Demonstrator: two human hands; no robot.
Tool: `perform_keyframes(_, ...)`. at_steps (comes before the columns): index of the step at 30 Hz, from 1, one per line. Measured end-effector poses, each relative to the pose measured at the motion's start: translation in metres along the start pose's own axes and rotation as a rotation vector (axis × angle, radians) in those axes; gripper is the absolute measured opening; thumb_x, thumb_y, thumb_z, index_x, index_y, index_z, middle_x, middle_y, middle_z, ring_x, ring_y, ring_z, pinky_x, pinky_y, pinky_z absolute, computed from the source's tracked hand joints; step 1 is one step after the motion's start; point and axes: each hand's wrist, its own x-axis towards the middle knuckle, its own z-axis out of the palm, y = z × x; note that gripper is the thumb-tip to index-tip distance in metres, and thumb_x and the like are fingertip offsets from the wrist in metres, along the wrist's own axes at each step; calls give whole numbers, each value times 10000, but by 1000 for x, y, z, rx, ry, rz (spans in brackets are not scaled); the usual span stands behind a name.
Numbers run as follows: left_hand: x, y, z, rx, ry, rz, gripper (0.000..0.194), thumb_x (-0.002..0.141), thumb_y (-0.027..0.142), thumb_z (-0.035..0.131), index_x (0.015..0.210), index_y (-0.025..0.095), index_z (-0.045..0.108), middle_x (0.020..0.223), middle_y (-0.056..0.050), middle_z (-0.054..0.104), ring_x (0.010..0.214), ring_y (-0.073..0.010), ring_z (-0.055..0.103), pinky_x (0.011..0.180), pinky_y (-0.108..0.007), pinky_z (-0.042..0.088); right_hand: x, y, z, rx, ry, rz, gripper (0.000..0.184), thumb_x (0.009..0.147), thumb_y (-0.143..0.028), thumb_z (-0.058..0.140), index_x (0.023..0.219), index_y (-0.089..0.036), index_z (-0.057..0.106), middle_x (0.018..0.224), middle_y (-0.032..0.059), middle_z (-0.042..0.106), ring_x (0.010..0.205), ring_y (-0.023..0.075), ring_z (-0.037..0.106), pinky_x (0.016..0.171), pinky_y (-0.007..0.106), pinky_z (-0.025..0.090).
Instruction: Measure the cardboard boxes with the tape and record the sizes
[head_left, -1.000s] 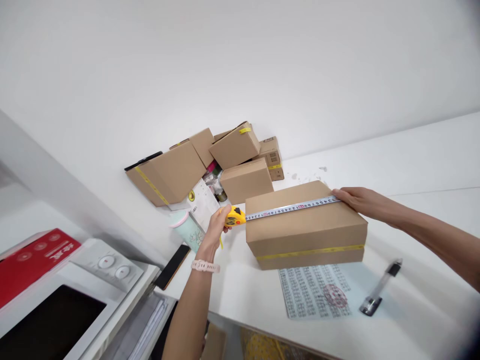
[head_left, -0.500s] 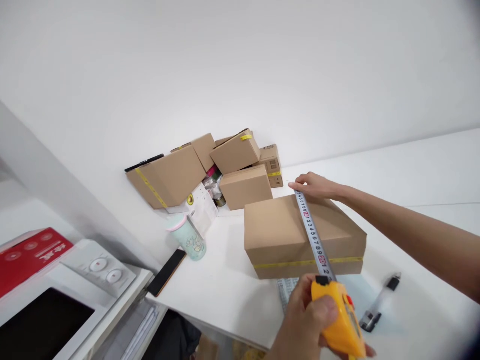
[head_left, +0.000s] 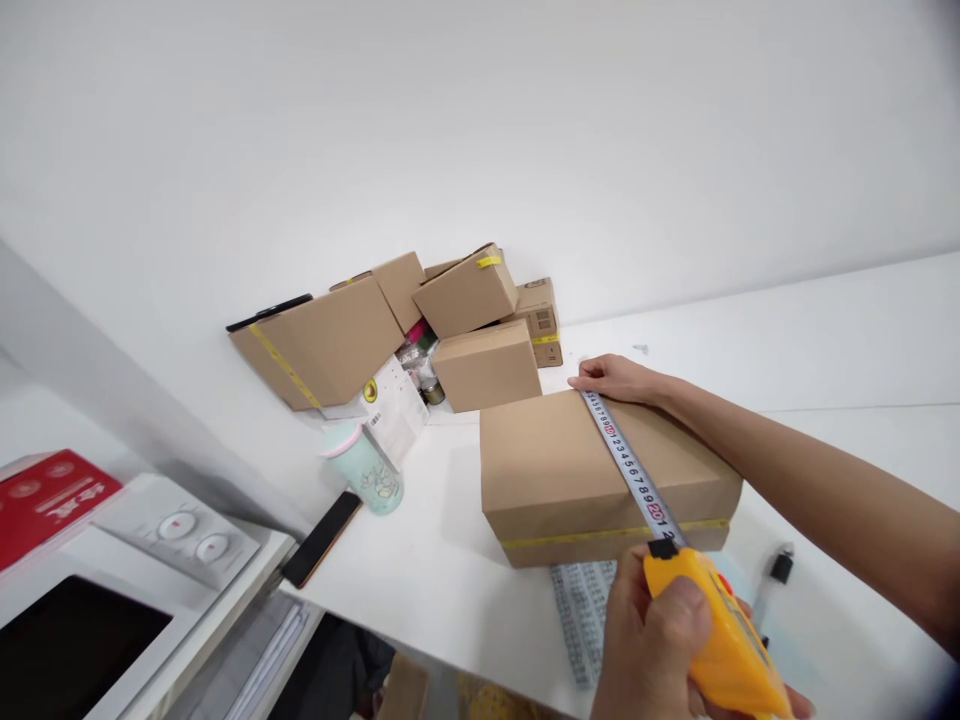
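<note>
A flat cardboard box [head_left: 555, 470] with a yellow tape band lies on the white table [head_left: 825, 330]. A measuring tape blade [head_left: 630, 465] runs across its top from the far edge to the near edge. My right hand [head_left: 619, 380] pinches the tape's end down at the box's far edge, fingers closed. My left hand [head_left: 649, 640] is wrapped round the yellow tape measure case [head_left: 720, 640] just in front of the box's near edge, low in view.
A pile of cardboard boxes [head_left: 480, 365] leans against the wall behind. A pale green cup [head_left: 364, 465] and a black phone [head_left: 321, 538] sit left of the box. A printed sheet [head_left: 581, 610] and a pen [head_left: 776, 575] lie near the front edge. A white appliance [head_left: 150, 560] stands at left.
The tape lay along the box's length a second ago; it now runs across its width. My left hand brought the case to the near side, my right hand went to the far edge.
</note>
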Motion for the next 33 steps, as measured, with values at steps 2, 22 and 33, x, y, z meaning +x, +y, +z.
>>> perform_keyframes(2, -1, -1, 2, 9, 25, -11, 679, 726, 729, 726, 1098, 188, 553, 1083, -71, 565, 720, -208, 719, 524, -315, 597, 1, 1, 1, 25, 0, -6, 573, 747, -748, 620, 616, -227, 422, 641, -7, 505, 645, 165, 465, 639, 317, 364)
perform_keyframes(22, -60, 35, -111, 427, 679, 472, 764, 668, 624, 844, 1264, 297, 495, 1052, -68, 640, 768, -239, 699, 555, -300, 592, -170, 28, -9, 436, 365, 436, 673, 923, -774, 343, 1194, -259, 680, 953, 116, 733, 888, 278, 677, 765, 396, 557)
perform_keyframes(33, -5, 108, -94, 392, 462, 542, 591, 740, 530, 769, 1192, 221, 545, 1141, -72, 650, 686, -180, 690, 519, -278, 551, -126, -30, -23, 26, 420, 223, 553, 871, -726, 494, 1191, -315, 680, 1054, 77, 711, 950, 305, 662, 757, 410, 529)
